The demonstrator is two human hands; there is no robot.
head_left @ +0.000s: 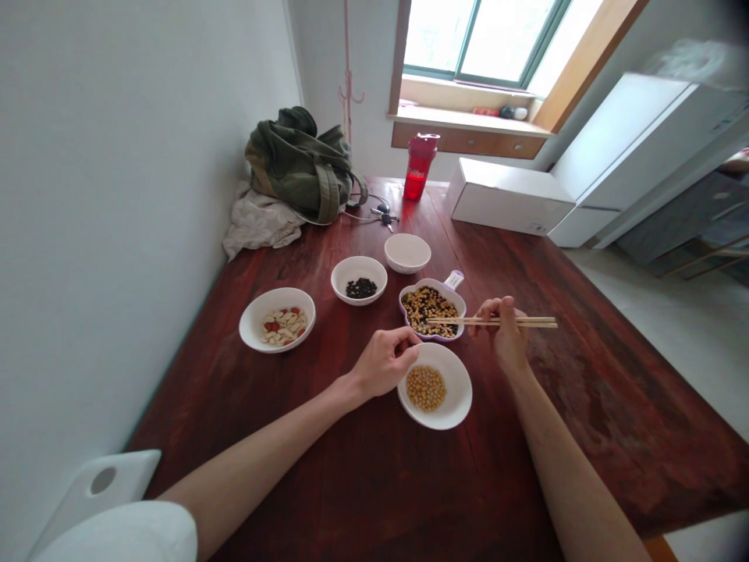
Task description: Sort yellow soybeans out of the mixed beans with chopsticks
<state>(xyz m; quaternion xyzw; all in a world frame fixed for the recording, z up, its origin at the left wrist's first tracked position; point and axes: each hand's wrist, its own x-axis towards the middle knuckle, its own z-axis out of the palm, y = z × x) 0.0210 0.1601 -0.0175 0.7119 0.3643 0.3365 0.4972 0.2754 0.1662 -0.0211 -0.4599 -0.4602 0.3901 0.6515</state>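
Observation:
My right hand (504, 332) grips a pair of chopsticks (539, 321), whose tips reach into a purple-rimmed white dish (453, 281). Mixed black and yellow beans (425, 301) fill that dish. My left hand (383, 363) has its fingers curled at the upper left rim of a white bowl (457, 394), close to the dish. Yellow soybeans (426, 389) lie in this bowl. Behind the dish are a bowl (358, 267) with black beans (361, 288) and another white bowl (408, 254) with nothing visible inside. Whether a bean sits between the chopstick tips is too small to tell.
At the left a white bowl (249, 332) holds pale nuts and red pieces. Farther back on the dark red table (328, 468) are a green bag (292, 168), a cloth (263, 222), keys (386, 219), a red shaker bottle (419, 168) and a white box (509, 199).

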